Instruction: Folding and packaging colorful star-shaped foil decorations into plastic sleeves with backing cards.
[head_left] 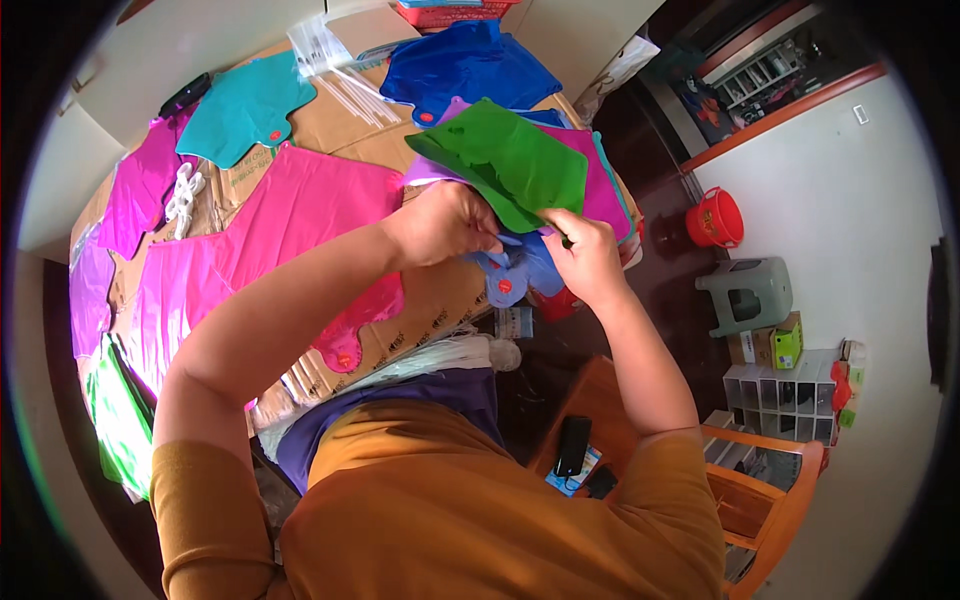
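A flat, glossy green foil sheet (520, 160), shaped like an uninflated balloon, is lifted above the right part of the table. My right hand (588, 258) is closed on its lower edge. My left hand (447, 222) is closed with bent fingers at its lower left; what they pinch is hidden. Just below the fingers hangs a light-blue foil piece (507, 286) with a red dot. Under the green sheet, purple and magenta foil pieces (603, 195) show in part. A large pink foil piece (300, 200) lies beneath my left forearm.
Cardboard (425, 320) covers the table. Teal (235, 110) and dark-blue foil pieces (470, 70) lie at the back, with white sticks (360, 97) between them. White cord (184, 198) lies at left. A wooden chair (770, 490), grey stool (750, 295) and red bucket (715, 218) stand at right.
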